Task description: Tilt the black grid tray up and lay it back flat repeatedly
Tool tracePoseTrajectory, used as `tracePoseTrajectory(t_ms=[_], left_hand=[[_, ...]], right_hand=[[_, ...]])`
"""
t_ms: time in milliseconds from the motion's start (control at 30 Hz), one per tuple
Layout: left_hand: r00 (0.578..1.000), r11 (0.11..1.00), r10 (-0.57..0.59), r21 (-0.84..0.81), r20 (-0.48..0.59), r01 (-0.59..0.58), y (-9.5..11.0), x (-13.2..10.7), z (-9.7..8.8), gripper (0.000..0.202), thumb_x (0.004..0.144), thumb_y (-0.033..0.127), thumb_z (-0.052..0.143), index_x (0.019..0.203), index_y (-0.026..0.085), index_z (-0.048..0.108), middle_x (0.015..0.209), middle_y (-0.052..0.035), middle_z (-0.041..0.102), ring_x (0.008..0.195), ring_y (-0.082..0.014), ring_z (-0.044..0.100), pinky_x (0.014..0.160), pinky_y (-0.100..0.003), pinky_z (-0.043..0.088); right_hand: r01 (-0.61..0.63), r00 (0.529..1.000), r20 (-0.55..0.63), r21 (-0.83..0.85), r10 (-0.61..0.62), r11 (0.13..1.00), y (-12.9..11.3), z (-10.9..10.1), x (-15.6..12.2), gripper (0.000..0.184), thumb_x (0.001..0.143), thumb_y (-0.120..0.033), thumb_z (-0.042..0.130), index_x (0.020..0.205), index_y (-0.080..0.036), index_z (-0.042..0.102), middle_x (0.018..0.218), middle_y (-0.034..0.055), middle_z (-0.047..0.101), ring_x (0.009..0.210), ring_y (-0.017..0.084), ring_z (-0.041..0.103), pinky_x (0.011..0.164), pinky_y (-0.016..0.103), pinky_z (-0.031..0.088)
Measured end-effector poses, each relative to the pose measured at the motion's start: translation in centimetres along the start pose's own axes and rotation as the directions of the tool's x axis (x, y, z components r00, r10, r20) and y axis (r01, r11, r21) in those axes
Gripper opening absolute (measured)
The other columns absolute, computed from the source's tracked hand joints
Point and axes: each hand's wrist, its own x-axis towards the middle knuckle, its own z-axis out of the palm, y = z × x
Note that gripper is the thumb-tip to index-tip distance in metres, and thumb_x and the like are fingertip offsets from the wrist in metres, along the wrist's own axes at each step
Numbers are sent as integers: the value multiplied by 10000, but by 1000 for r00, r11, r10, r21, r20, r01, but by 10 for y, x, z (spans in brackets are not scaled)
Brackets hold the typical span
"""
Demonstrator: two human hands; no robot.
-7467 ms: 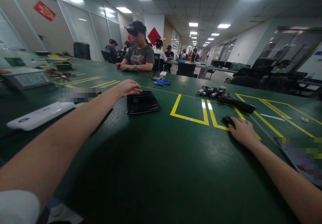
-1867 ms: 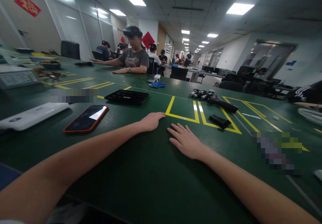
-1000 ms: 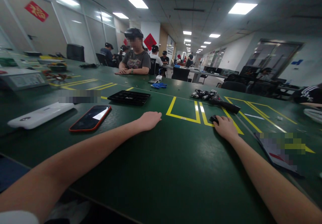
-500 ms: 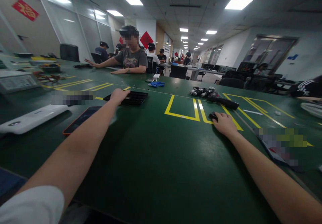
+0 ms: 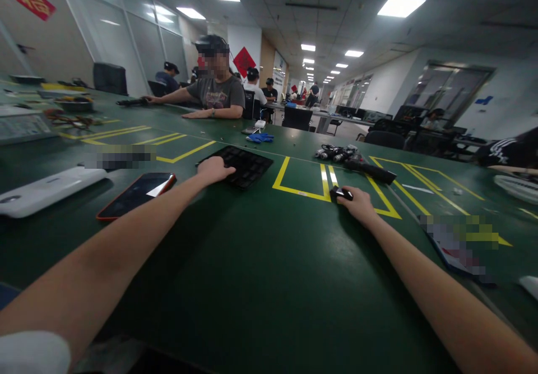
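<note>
My left hand is closed on the near-left edge of a flat black compartment tray, its thumb lying along the top. The tray is tilted a little, so its grid of cells shows. My right hand pinches a small glossy black object between fingers and thumb, low over the yellow tape on the green table. What kind of object that is I cannot make out. Left of my left forearm lies a phone with an orange edge.
A white elongated device lies at the left. Past my right hand are a bundle of black cables with metal connectors and a dark rod-like piece. Blue gloves lie farther back. A person sits across the table.
My left hand has moved right with the tray, which is now tilted to show its cells. My right hand has shifted slightly left with the small black object.
</note>
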Motion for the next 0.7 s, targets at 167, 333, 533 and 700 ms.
tracePoseTrajectory(t_ms=[167,333,533,700], left_hand=[[952,951,299,-103,61,-292,51,-63,48,290,767,368,590,950,143,577,704,-16,553,664,-162,532,566,-246,372],[855,834,505,-321,117,-449,73,-100,71,298,782,364,553,964,131,514,655,35,459,595,-126,456,567,-252,373],[769,745,627,-389,129,-542,67,-112,72,319,794,363,530,1019,145,469,850,-42,553,748,-165,524,648,-286,415],[747,760,639,-298,182,-577,72,-121,67,344,758,381,566,1001,149,496,687,37,428,629,-133,435,579,-264,357]], right_hand=[[169,978,23,482,-206,860,-54,16,-24,476,784,-325,553,1227,-160,497,1228,100,576,1112,211,537,988,378,401],[319,880,-44,792,-473,521,-77,26,-40,446,738,-421,611,1110,-181,552,1142,99,604,1094,263,539,960,457,429],[418,841,-74,718,-536,557,-73,28,-46,496,774,-433,590,1203,-194,515,1215,107,560,1160,271,493,1034,498,359],[517,755,-26,639,-656,570,-71,25,-46,537,829,-466,495,1317,-245,450,1414,91,431,1307,291,375,1122,518,233]])
